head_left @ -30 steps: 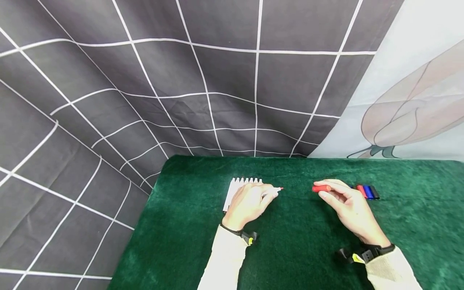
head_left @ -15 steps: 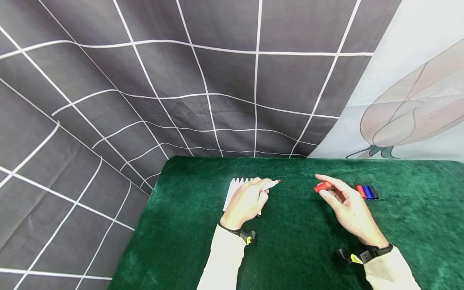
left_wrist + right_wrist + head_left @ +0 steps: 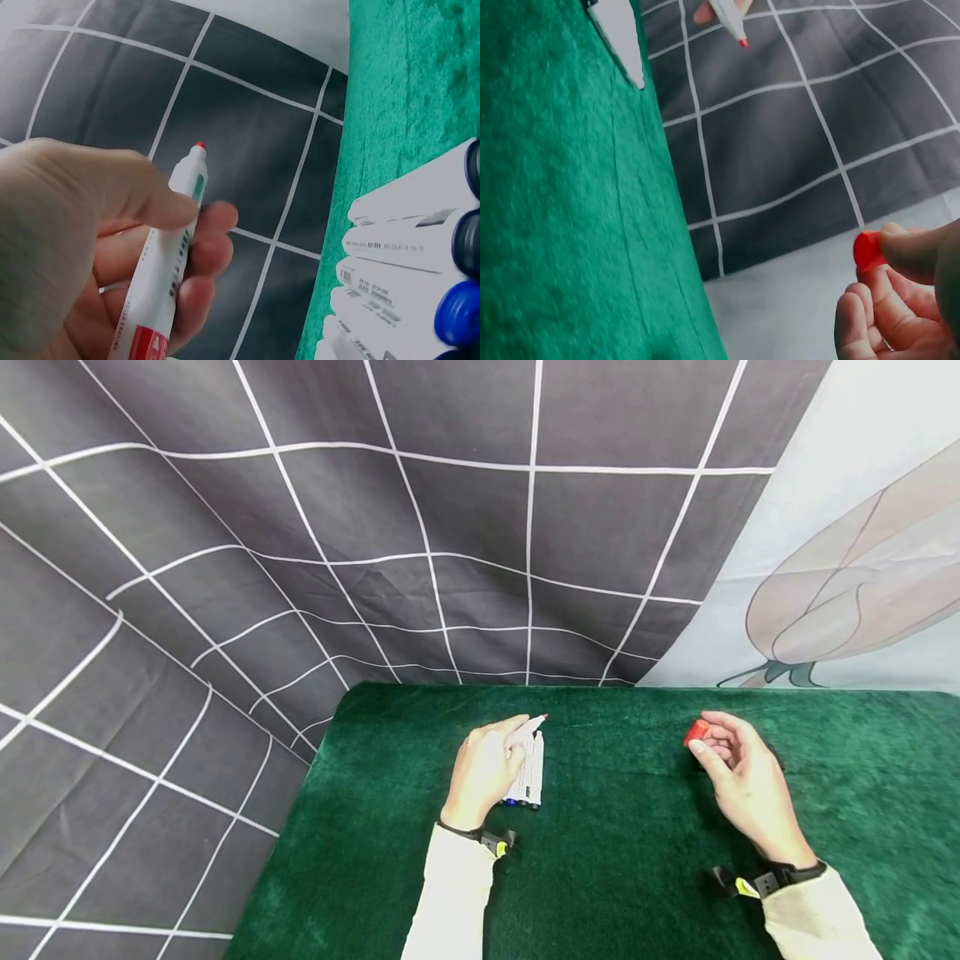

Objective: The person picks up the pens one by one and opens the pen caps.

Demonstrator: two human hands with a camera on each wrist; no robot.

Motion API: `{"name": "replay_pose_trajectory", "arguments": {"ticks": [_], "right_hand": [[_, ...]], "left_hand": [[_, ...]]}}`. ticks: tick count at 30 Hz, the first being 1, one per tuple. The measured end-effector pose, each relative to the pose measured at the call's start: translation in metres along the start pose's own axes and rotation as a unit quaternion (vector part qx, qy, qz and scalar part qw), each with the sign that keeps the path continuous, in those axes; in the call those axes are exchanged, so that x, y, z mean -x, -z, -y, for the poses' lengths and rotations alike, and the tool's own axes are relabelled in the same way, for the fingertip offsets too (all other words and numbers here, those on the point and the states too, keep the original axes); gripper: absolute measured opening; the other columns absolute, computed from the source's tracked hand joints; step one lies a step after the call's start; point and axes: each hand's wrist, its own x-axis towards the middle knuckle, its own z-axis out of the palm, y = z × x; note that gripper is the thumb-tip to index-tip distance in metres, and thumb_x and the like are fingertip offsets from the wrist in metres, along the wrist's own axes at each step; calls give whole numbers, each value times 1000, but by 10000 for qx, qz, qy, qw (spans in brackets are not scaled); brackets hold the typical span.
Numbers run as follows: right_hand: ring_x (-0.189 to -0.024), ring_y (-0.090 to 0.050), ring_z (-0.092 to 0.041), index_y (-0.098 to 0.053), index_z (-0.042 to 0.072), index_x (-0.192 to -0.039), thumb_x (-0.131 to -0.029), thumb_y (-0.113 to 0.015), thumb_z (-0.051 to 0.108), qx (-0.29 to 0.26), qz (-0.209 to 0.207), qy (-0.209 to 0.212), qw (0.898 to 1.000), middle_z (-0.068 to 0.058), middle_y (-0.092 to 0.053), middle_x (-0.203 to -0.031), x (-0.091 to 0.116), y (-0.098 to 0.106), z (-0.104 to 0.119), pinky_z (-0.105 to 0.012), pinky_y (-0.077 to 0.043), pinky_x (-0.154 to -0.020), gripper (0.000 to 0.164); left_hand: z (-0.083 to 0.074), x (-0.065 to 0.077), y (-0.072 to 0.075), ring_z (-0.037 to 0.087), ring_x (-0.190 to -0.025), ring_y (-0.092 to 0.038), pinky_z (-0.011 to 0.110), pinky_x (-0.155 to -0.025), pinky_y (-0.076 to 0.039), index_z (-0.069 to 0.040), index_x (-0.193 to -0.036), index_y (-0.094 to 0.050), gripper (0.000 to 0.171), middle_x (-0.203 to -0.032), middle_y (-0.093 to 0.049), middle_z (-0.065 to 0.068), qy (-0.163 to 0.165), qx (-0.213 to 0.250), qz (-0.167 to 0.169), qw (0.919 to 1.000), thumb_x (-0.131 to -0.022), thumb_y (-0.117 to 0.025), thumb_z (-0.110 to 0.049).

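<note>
My left hand (image 3: 482,768) grips a white marker (image 3: 165,262) with its red tip bare and pointing up and away. Thumb and fingers wrap its barrel in the left wrist view. Under and beside that hand, several white markers (image 3: 390,244) lie side by side on the green cloth, some ends black and one blue; the hand hides part of the row in the head view. Off to the right, my right hand (image 3: 746,781) pinches a small red marker cap (image 3: 868,251) between thumb and fingertips, its other fingers loosely curled.
A green velvety cloth (image 3: 600,860) covers the table, whose far edge meets a dark curtain (image 3: 600,527) with white grid lines. A pale curtain (image 3: 862,527) hangs at the right. Something dark (image 3: 776,760) shows just behind the right hand.
My left hand has shifted left with the marker, baring the row's right end. My right hand has moved right with the red cap and now hides most of the caps lying there.
</note>
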Motion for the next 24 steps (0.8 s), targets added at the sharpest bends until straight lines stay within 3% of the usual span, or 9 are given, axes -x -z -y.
{"name": "replay_pose_trajectory", "arguments": {"ticks": [6, 15, 17, 20, 22, 24], "right_hand": [[-82, -52, 14, -61, -3, -122, -99, -64, 16, 294, -170, -476, 9983, 25, -56, -91, -2, 9, -6, -6, -39, -70, 30], [-75, -50, 14, -68, 1, -121, -98, -66, 21, 782, -438, -787, 9929, 26, -55, -88, -4, 22, -17, -12, -38, -65, 30], [-73, -48, 16, -69, 1, -121, -98, -66, 23, 953, -472, -898, 9903, 20, -60, -88, -4, 25, -20, -14, -38, -64, 32], [-71, -45, 19, -69, 2, -123, -99, -65, 25, 1172, -478, -1067, 9862, -3, -72, -93, -4, 29, -24, -15, -38, -61, 34], [-70, -42, 20, -68, 2, -125, -100, -63, 26, 1288, -459, -1185, 9835, -18, -73, -101, -4, 31, -26, -16, -38, -58, 35], [-70, -40, 20, -67, 2, -127, -101, -61, 27, 1381, -418, -1274, 9813, -25, -71, -106, -4, 33, -28, -18, -38, -57, 37]], "left_hand": [[5, 0, 2, 24, -72, -67, 40, -60, -51, -14, -113, -76, 34, -96, -76, 6, 580, -184, -408, 9973, -82, -72, -3], [11, 1, 3, 31, -87, -72, 47, -70, -54, -10, -107, -77, 25, -99, -76, 8, 1358, -231, -743, 9877, -83, -76, -2], [12, 1, 3, 32, -88, -72, 46, -73, -55, -7, -104, -77, 22, -97, -75, 9, 1455, -202, -840, 9856, -83, -76, -1], [15, 2, 4, 32, -88, -71, 45, -77, -54, -4, -101, -76, 18, -93, -74, 12, 1581, -158, -959, 9826, -83, -75, -1], [18, 2, 4, 32, -87, -70, 44, -78, -54, -1, -99, -76, 16, -92, -73, 13, 1703, -109, -1022, 9800, -84, -75, 0], [19, 3, 5, 33, -86, -70, 45, -78, -54, 0, -99, -75, 14, -91, -73, 15, 1851, -111, -1046, 9771, -85, -74, -1]]}}
